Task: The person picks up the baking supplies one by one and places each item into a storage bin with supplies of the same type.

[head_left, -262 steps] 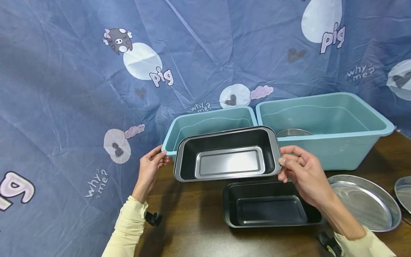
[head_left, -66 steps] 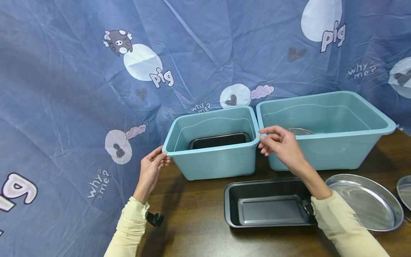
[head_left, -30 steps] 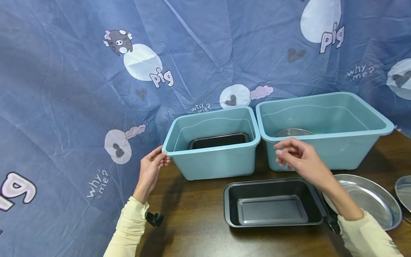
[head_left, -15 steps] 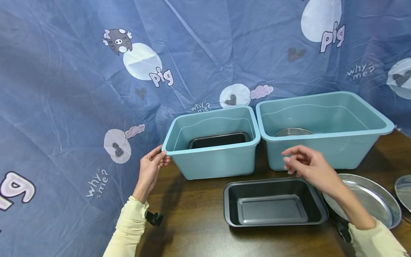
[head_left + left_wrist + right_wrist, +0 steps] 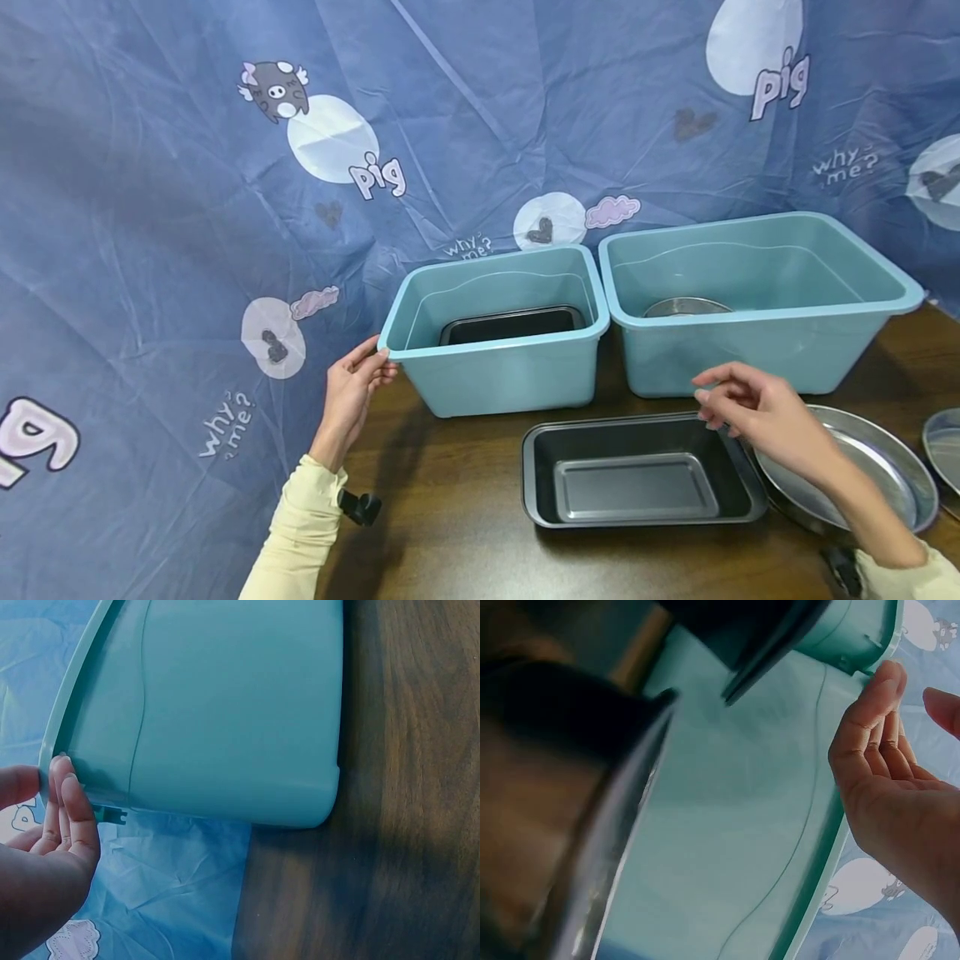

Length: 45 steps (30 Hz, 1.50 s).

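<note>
Your left hand point(image 5: 356, 383) pinches the rim of the left bin point(image 5: 510, 379) at its front left corner, thumb and fingers close together. Your right hand point(image 5: 765, 421) holds nothing: fingers bent, clear gap to the thumb, above the back right corner of the black pan point(image 5: 637, 492). Can't tell if it touches the pan.

Left bin sits at the back left corner of the worktop point(image 5: 442, 500), upright, mouth up. Long axis runs left-right, right end angled slightly toward the back edge. Inside it: a second black pan point(image 5: 517, 323), long axis along the bin's; front part hidden by the bin wall.

Black pan lies flat in front of the bins, mouth up, long axis left-right, about parallel to the worktop's back edge.

Right bin point(image 5: 757, 354) stands beside the left bin along the back edge, same lie, with a round tin point(image 5: 686, 307) partly visible in it. Toward the worktop's right side: a silver plate point(image 5: 877, 467), part-covered by your right arm, and a smaller plate point(image 5: 947, 446) cut by the frame.
</note>
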{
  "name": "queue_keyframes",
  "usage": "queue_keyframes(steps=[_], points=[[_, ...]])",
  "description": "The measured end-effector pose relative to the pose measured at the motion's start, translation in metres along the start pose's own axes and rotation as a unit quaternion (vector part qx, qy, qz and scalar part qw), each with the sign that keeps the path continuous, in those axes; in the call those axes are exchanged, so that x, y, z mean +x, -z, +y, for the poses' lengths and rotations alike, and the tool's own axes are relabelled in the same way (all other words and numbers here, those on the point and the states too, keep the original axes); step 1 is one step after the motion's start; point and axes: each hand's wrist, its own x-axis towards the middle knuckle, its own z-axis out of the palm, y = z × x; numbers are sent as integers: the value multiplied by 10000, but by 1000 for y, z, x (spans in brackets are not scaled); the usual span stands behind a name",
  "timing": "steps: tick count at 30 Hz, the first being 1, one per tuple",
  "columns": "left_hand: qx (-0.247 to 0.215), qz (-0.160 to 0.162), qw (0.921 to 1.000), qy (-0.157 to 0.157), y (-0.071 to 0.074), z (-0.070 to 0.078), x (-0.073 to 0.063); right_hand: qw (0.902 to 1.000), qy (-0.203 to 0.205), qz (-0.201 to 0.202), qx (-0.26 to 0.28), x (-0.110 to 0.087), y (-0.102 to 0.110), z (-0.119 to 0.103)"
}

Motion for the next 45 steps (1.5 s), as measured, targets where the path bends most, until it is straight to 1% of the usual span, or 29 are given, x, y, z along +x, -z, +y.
queue_keyframes(steps=[3, 4, 7, 11, 14, 17, 21, 25, 33, 41, 45], points=[[22, -29, 9999, -98, 0, -1, 0, 10000, -30, 47, -65, -6, 3, 5], [-39, -37, 9999, -145, 0, -1, -1, 9999, -52, 56, -87, -7, 4, 7], [-61, -57, 9998, -195, 0, -1, -1, 9998, -181, 66, -112, -13, 7, 12], [-16, -8, 10000, -62, -1, 2, -2, 9992, -324, 87, -204, -19, 10, 18], [-49, 21, 10000, 70, -2, 3, -2, 9991, -356, 79, -219, -23, 13, 22], [-91, 20, 9999, 138, -2, 4, -1, 9993, -334, 70, -182, -25, 14, 25], [-92, 37, 9998, 154, -2, 4, -1, 9993, -280, 124, -213, -28, 16, 27], [-63, 75, 9999, 125, -2, 3, -1, 9990, -307, 176, -270, -31, 16, 29], [7, 55, 9999, 88, 0, 0, 0, 9977, -494, 148, -438, -39, 18, 34], [-1, 36, 10000, 93, -1, 2, 0, 9961, -719, 196, -467, -47, 20, 39], [-26, 58, 9999, 126, -1, 3, 0, 9967, -676, 206, -396, -51, 20, 42]])
